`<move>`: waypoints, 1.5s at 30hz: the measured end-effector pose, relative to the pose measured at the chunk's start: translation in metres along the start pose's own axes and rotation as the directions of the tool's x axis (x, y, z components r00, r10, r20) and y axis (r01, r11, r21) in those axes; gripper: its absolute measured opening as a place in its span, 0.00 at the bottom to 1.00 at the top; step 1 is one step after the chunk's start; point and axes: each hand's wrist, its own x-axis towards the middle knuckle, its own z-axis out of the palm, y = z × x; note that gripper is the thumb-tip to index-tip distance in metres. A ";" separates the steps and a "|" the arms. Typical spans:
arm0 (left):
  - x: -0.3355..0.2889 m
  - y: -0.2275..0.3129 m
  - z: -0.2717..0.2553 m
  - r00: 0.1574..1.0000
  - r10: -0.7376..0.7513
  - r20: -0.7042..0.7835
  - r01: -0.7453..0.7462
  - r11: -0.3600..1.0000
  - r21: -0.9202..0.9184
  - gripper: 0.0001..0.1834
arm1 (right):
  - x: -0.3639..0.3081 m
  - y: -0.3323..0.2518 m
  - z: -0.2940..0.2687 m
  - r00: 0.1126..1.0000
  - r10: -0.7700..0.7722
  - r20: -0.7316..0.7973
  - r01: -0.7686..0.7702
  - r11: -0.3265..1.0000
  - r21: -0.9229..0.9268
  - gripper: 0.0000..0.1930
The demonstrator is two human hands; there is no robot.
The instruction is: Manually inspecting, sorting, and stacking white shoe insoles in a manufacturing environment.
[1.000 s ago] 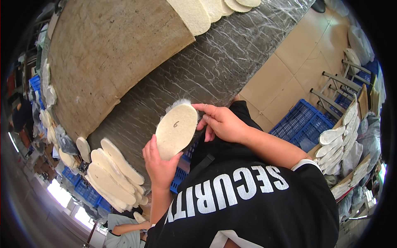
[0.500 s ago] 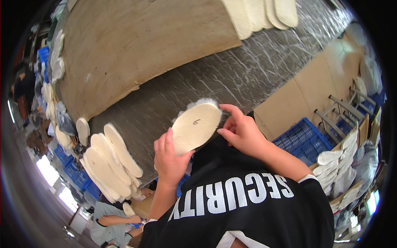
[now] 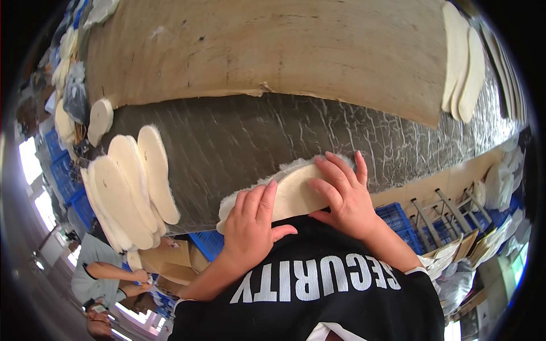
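Note:
A cream fleece insole point(image 3: 298, 192) lies at the near edge of the dark table, with white fluff showing along its far side. A second fluffy piece point(image 3: 227, 206) shows at its left end; how the two overlap is partly hidden. My left hand point(image 3: 250, 221) rests over the left part, fingers stretched out flat and thumb apart on the near side. Across the right end lies my right hand point(image 3: 348, 196), its fingers spread over the insole and its far edge. Both hands touch the insole.
Several cream insoles point(image 3: 122, 193) lie in an overlapping row on the left, with a single insole point(image 3: 100, 122) beyond. A brown board point(image 3: 256, 51) covers the far table; more insoles point(image 3: 469, 74) lie at its right. Blue crates point(image 3: 398, 224) stand below right. Another person point(image 3: 99, 273) works at lower left.
The insole has come down from its raised tilt onto the near table edge. My right hand has moved from beside its tip to across its right end. The view has turned.

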 end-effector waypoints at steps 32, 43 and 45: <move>0.007 -0.035 0.004 0.958 -0.272 -0.088 0.251 0.947 -0.200 0.06 | 0.011 -0.017 -0.012 0.977 0.079 0.197 -0.040 0.980 -0.194 0.45; 0.011 -0.046 -0.016 0.939 -0.334 -0.085 0.299 0.911 -0.285 0.12 | 0.039 -0.017 0.009 0.956 -0.120 0.269 0.158 0.980 -0.123 0.41; -0.003 -0.063 -0.024 0.928 -0.366 -0.073 0.330 0.896 -0.297 0.13 | 0.037 -0.014 0.007 0.969 -0.088 0.232 0.122 0.984 -0.133 0.41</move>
